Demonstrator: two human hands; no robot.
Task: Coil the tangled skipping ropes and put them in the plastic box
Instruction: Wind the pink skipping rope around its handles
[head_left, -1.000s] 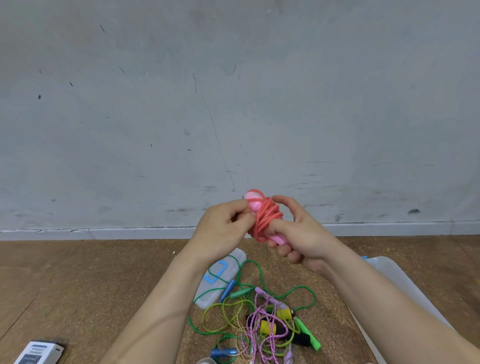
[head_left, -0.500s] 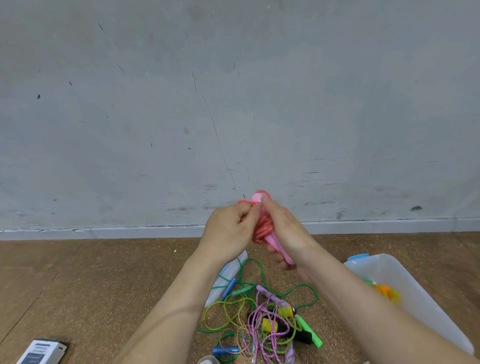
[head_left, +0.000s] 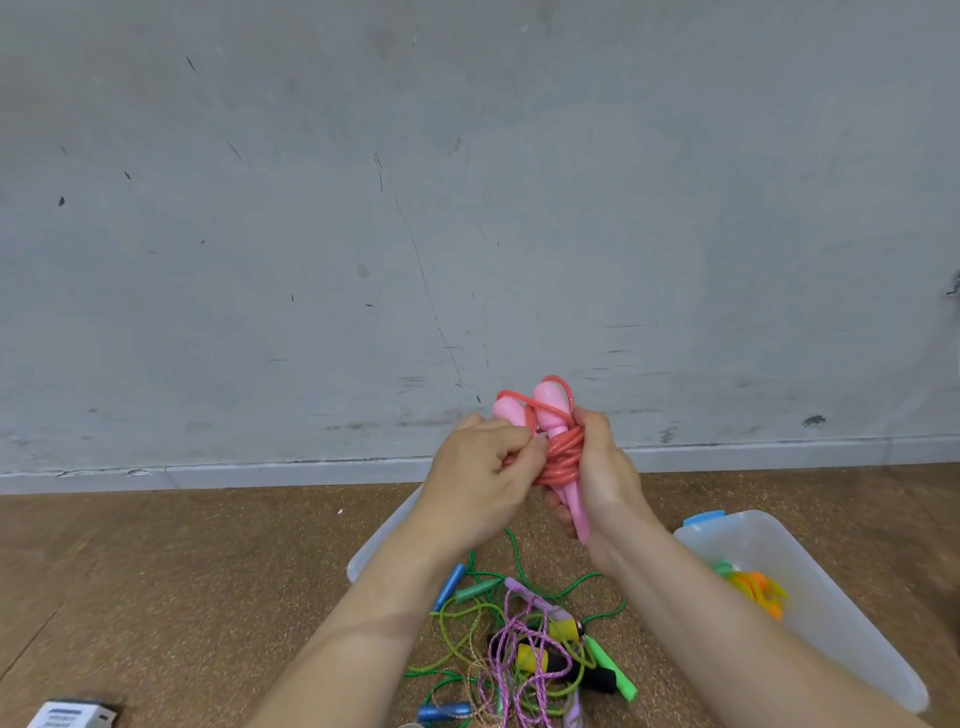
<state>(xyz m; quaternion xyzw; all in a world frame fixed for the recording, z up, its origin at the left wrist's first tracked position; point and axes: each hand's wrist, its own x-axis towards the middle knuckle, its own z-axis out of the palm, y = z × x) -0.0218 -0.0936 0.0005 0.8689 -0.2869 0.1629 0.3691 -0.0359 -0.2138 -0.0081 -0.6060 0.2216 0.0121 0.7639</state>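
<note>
I hold a pink skipping rope up in front of the wall, its red cord wound around two pink handles. My right hand grips the bundle from the right. My left hand pinches the cord at the left of the handles. Below my hands a tangle of skipping ropes lies on the floor, with green, purple and yellow cords and blue, green, yellow and black handles. The translucent plastic box stands at the right, with a coiled orange and green rope inside.
The box lid, translucent, lies flat on the cork floor behind my left forearm. A small white carton sits at the bottom left. A grey wall with a skirting board closes off the far side.
Both pink handles now stand side by side above my hands, the bundle is more upright. My view has shifted so the box and its orange rope show at the right.
</note>
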